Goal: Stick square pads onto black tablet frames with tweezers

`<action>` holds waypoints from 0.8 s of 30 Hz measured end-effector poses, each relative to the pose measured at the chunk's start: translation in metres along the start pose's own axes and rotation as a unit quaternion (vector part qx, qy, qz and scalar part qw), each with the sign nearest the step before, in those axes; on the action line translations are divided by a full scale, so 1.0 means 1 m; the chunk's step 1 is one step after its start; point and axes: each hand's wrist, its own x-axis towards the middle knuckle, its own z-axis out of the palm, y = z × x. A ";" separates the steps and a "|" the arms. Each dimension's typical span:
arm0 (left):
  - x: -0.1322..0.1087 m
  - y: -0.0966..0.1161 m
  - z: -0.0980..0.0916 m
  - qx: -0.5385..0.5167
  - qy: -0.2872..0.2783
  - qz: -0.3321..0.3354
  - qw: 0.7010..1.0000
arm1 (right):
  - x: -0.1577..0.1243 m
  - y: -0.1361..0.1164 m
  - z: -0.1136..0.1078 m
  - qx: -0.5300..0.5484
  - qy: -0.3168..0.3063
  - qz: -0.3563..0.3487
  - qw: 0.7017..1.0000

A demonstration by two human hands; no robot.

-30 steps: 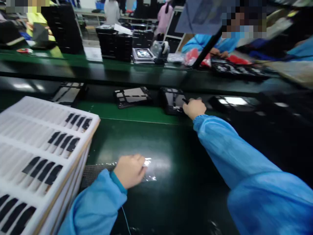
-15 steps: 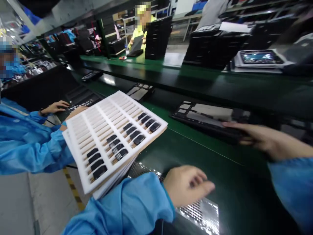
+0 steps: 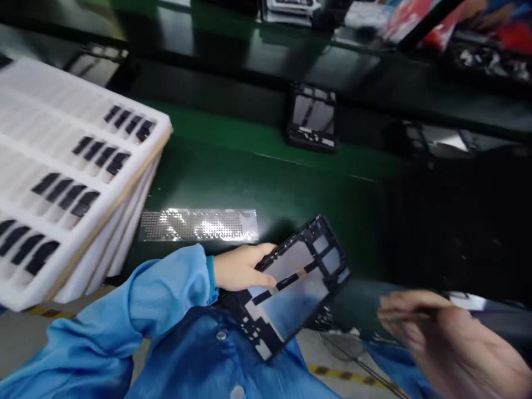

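Note:
My left hand (image 3: 241,267) grips an opened tablet (image 3: 293,282) by its long edge, thumb on top. The tablet is tilted in front of my body, its black frame and two grey battery-like panels facing up. To the right, my right hand (image 3: 453,338) is blurred by motion, fingers stretched out and apart from the tablet, with nothing visible in it. A clear sheet with rows of small dots (image 3: 199,224) lies on the green bench (image 3: 216,177), just beyond my left wrist.
At left, a stack of white foam trays (image 3: 137,183) holds rows of small black parts in its slots. Another opened tablet (image 3: 313,116) lies farther back, and one more device (image 3: 440,138) is at right. A large black shape (image 3: 453,221) covers the right side.
The tablet that was by my right hand at the back is now in my left hand, close to my body. My right hand has come away from it. The view has swung right and down.

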 end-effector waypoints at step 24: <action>0.024 -0.016 -0.101 0.443 0.057 -0.016 0.895 | 0.115 0.002 0.172 -0.090 -0.371 -0.282 0.880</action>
